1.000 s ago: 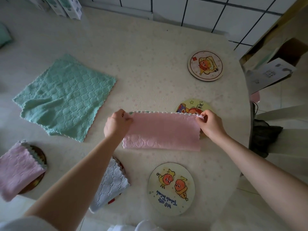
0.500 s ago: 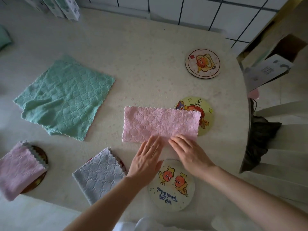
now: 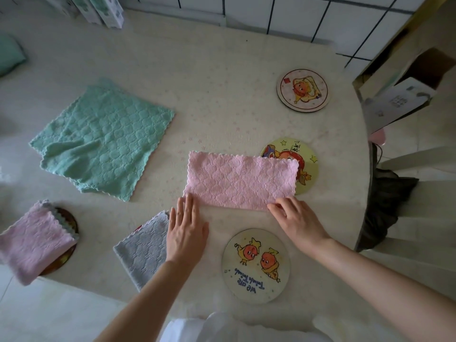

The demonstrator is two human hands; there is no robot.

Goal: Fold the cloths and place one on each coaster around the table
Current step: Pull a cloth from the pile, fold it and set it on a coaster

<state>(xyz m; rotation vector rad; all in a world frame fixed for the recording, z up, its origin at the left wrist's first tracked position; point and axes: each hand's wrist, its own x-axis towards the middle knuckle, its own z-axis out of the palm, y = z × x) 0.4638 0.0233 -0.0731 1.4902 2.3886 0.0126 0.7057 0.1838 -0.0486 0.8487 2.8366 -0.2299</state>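
While two folded cloths, a pink one [image 3: 34, 239] and a grey one [image 3: 143, 248], already sit on coasters, the pink waffle-textured microfibre cloth [image 3: 240, 180] lies folded once, overlapping the yellow round coaster [image 3: 309, 157]. The left hand [image 3: 186, 233] rests flat and open at its near-left corner; the right hand [image 3: 298, 222], fingers spread, presses the near-right corner, gripping nothing. Left to do: the crumpled green scallop-edged cloth [image 3: 103, 137] and two bare printed coasters [image 3: 255, 265].

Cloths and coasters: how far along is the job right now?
Done: a folded pink cloth and a folded grey cloth each sit on a coaster. In hand: the half-folded pink cloth, left hand and right hand at its near corners. Left: the green cloth unfolded; three coasters lack a folded cloth.
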